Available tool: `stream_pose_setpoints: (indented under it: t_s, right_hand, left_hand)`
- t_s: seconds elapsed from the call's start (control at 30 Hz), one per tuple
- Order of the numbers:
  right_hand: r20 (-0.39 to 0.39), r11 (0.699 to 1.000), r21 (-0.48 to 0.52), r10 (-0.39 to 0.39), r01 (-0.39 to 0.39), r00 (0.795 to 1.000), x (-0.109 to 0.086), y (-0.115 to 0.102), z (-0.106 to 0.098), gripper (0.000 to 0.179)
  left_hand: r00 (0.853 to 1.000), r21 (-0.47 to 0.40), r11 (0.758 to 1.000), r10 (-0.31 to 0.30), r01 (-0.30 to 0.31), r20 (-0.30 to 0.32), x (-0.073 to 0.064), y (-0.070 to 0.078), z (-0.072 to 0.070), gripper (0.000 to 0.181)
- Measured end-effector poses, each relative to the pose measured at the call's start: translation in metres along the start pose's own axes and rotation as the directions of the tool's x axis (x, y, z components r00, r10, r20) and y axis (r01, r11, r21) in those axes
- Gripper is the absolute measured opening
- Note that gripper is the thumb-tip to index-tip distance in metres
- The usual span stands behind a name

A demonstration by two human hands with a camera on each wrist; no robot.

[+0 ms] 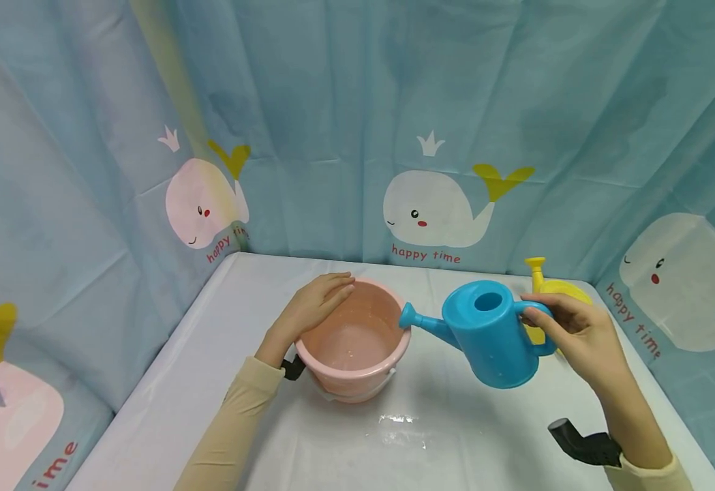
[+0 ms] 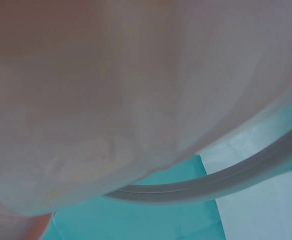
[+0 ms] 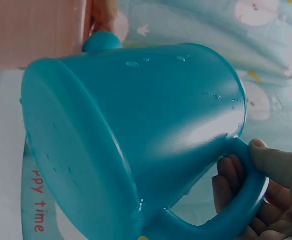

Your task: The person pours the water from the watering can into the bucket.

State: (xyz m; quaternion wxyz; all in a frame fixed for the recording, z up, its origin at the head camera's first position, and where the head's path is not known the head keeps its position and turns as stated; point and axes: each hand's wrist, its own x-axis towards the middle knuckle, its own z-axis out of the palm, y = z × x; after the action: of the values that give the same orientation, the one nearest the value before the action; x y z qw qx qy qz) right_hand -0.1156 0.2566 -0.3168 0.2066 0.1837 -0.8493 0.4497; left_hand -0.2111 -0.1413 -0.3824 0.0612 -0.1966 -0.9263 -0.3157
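A pink bucket (image 1: 347, 374) stands on the white table, with a little water visible at its bottom. Across its upper left rim lies my left hand (image 1: 317, 303), fingers extended. The bucket's wall (image 2: 135, 100) and its pale carrying handle (image 2: 211, 187) fill most of the left wrist view. My right hand (image 1: 584, 331) pinches the handle of a blue watering can (image 1: 495, 344), thumb on one side and fingers on the other. The can tilts slightly left, its spout head (image 1: 409, 316) right at the bucket's right rim. Water drops cling to the can's body (image 3: 151, 110).
Behind the right hand stands a yellow watering can (image 1: 562, 289), partly hidden. A wet patch (image 1: 397, 418) shines on the white table (image 1: 443, 443) in front of the bucket. Blue curtains (image 1: 308, 136) printed with whales enclose the table at the back and sides.
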Motion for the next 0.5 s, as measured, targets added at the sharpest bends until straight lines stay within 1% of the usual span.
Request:
stream_pose_setpoints:
  t_s: [0.1, 0.17, 0.3, 0.5]
  right_hand:
    - [-0.051, 1.0, 0.001, 0.011, -0.011, 0.999, -0.004, 0.004, 0.003, 0.025]
    - [-0.081, 1.0, 0.003, 0.02, -0.019, 0.997, -0.006, 0.008, 0.005, 0.026]
    - [-0.12, 0.999, 0.012, 0.049, -0.048, 0.992, -0.01, 0.015, 0.01, 0.026]
    - [-0.177, 0.993, 0.093, 0.087, -0.072, 0.98, -0.013, 0.026, 0.018, 0.026]
  left_hand:
    - [1.0, -0.005, 1.0, -0.005, 0.005, 0.0, 0.0, 0.0, 0.0, 0.048]
    - [1.0, -0.002, 1.0, 0.002, -0.002, -0.001, 0.0, 0.0, 0.0, 0.05]
    - [1.0, 0.002, 1.0, 0.011, -0.011, -0.001, 0.0, 0.0, 0.0, 0.055]
    - [1.0, -0.002, 1.0, 0.018, -0.018, -0.003, 0.0, 0.001, -0.001, 0.055]
